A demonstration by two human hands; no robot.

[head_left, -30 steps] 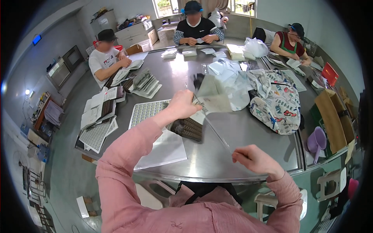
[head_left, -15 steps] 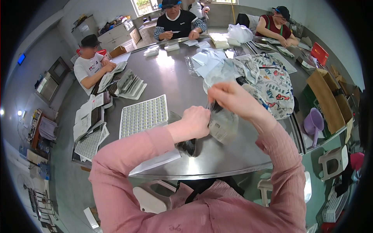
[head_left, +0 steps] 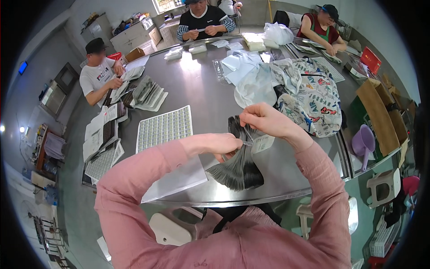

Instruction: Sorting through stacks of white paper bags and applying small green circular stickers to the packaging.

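Observation:
A bundle of thin, dark grey flat packets (head_left: 237, 174) is pinched in at its middle and fans out below, over the near part of the steel table (head_left: 286, 179). My left hand (head_left: 224, 144) is closed around the bundle's narrow waist from the left. Just above, my right hand (head_left: 261, 118) is closed in a pinch beside the bundle's dark upper end. Thin pale strands run between the two hands, but I cannot tell what they are. Behind the bundle, a pale printed piece (head_left: 263, 143) shows. A white sheet (head_left: 179, 179) lies under my left forearm.
Left of my hands lies a sheet of small printed labels (head_left: 165, 125). Stacks of packets (head_left: 150, 95) are farther left. A patterned cloth bag (head_left: 313, 105) and white plastic bags (head_left: 257, 85) lie to the right. Three co-workers sit around the table. A purple dipper (head_left: 363, 141) stands at right.
The dark bundle has swung out from behind my left arm and now fans below my hands. My right hand has come lower, and the pale printed piece now lies partly behind the bundle.

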